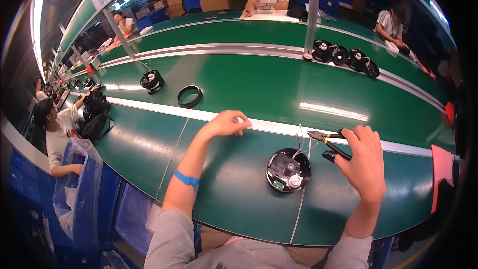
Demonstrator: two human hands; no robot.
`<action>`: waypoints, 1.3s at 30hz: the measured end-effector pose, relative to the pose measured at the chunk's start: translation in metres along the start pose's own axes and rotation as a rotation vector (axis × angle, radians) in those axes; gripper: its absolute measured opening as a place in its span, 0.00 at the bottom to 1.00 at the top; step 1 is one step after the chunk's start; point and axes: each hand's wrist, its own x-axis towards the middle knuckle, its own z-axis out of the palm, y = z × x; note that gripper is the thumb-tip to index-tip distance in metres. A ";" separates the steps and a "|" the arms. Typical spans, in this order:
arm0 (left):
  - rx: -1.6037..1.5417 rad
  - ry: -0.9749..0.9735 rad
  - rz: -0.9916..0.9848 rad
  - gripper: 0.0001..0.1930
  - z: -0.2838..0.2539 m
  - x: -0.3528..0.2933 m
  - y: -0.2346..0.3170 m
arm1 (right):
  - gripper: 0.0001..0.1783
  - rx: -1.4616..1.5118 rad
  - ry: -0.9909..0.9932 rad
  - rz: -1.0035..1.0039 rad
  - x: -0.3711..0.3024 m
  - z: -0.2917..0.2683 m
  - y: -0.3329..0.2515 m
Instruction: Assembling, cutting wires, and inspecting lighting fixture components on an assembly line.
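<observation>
My right hand (366, 162) grips diagonal cutting pliers (329, 142) with black and yellow handles, their jaws parted and pointing left. A black covering shows at the thumb's tip. Just left of the pliers, a round black housing (288, 170) lies on the green worktop, its inside facing up. Within it are a white round part and a small green circuit board. Thin pale wires (299, 139) rise from its far side, close to the jaws. My left hand (228, 123) hovers near the white rail with fingers loosely curled, no object visible in them.
Beyond the white rail (199, 113) runs a green conveyor belt (259, 84) bearing a black ring (190, 96) and another housing (152, 81). Several black units (343, 56) sit on the far ledge. A co-worker (59, 129) works at left beside plastic-lined blue bins (82, 189). Others sit opposite.
</observation>
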 end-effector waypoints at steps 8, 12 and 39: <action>-0.598 0.708 -0.147 0.45 -0.048 0.017 -0.102 | 0.22 0.022 -0.035 0.031 -0.003 0.000 -0.006; -0.607 0.773 -0.177 0.28 -0.065 0.008 -0.120 | 0.23 0.013 -0.096 0.059 -0.002 0.005 -0.009; 0.565 1.134 -0.335 0.40 -0.121 -0.191 -0.168 | 0.22 0.072 -0.108 -0.023 0.004 0.007 -0.007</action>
